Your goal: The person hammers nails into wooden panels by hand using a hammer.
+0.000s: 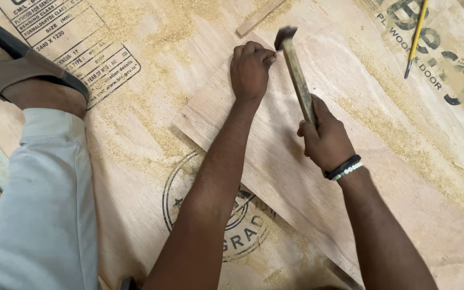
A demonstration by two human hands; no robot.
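My right hand (pixel 326 140) grips the wooden handle of a hammer (pixel 297 72), whose dark head is blurred just right of my left fingertips. My left hand (pixel 251 69) rests closed on the far corner of a plywood piece (pixel 296 177), fingertips pinched as if on a small nail that I cannot make out. The piece lies at an angle on a large stamped plywood sheet (pixel 135 134). A beaded and a black band circle my right wrist.
Sawdust is scattered over the sheet. A thin wood strip (pixel 259 19) lies at the far edge and a yellow pencil (pixel 416 40) at the upper right. A trousered leg (pixel 44 204) with a sandalled foot (pixel 22 70) rests at the left.
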